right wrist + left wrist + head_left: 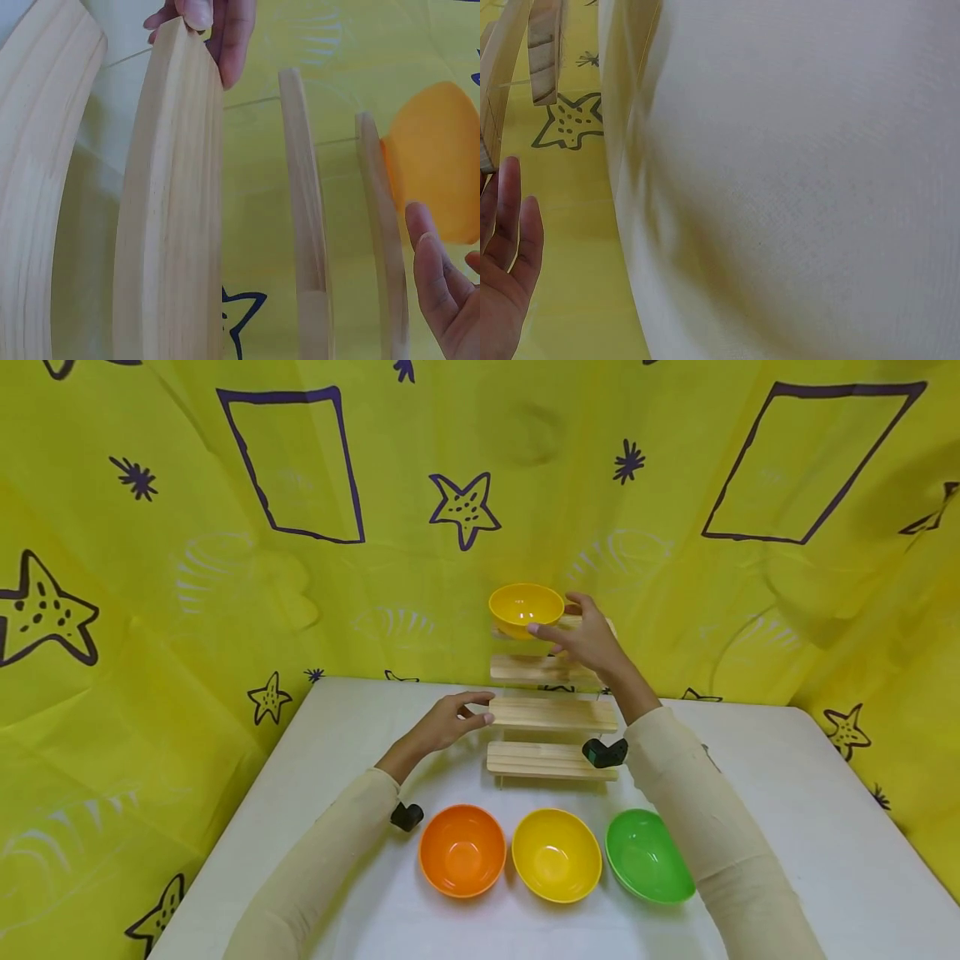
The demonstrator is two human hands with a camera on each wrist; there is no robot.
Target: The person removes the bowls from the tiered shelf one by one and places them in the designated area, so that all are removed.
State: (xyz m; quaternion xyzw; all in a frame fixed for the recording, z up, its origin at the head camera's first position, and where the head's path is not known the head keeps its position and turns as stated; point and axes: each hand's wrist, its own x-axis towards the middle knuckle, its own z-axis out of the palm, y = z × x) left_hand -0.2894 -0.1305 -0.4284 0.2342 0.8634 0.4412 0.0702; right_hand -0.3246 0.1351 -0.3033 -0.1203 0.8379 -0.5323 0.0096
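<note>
A small yellow bowl point(517, 625) sits at the left end of the top step of a wooden stepped rack point(551, 714). Beside its right side is my right hand point(592, 643), thumb at the bowl's front and fingers spread behind. In the right wrist view, the extended fingers are close by the bowl point(442, 165). Lower down, my left hand point(446, 721) pinches the left end of a wider step, with the thumb on its front corner and the fingers behind, as the right wrist view shows on the board point(172, 187).
In front of the rack stand an orange bowl point(462, 852), a larger yellow bowl point(557, 856) and a green bowl point(648, 856) in a row on the white table point(360, 910). The right sleeve overlaps the green one. Yellow patterned sheeting point(405, 568) surrounds the table's back and sides.
</note>
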